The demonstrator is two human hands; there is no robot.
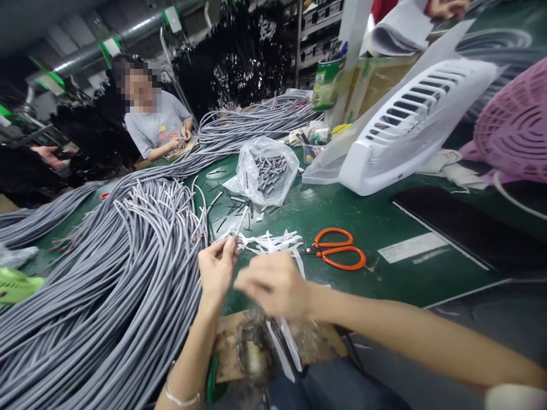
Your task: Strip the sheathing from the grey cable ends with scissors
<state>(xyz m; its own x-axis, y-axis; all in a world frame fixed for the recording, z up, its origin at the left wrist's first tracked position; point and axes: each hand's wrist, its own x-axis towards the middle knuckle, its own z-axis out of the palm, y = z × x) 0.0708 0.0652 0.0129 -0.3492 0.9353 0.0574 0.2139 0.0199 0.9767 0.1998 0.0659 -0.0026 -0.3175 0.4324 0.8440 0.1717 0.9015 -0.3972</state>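
My left hand (217, 266) is closed, its thumb and finger pinching a thin pale strand (240, 225) that sticks up past the fingertips. My right hand (273, 285) is just right of it, blurred by motion, with fingers curled in; whatever they hold is hidden. Behind the hands lies a heap of white strips (273, 243). Orange-handled scissors (342, 249) rest on the green table, blades partly under the strips. A large bundle of grey cables (141, 256) with pale ends spreads left of my left hand.
An open clear bag (245, 165) of short grey tubes (271, 173) stands beyond the strips, with dark bits scattered around it. A white fan-like housing (384, 136), a pink basket (513, 125) and a black flat panel (461, 228) are right. A co-worker (156, 122) sits across.
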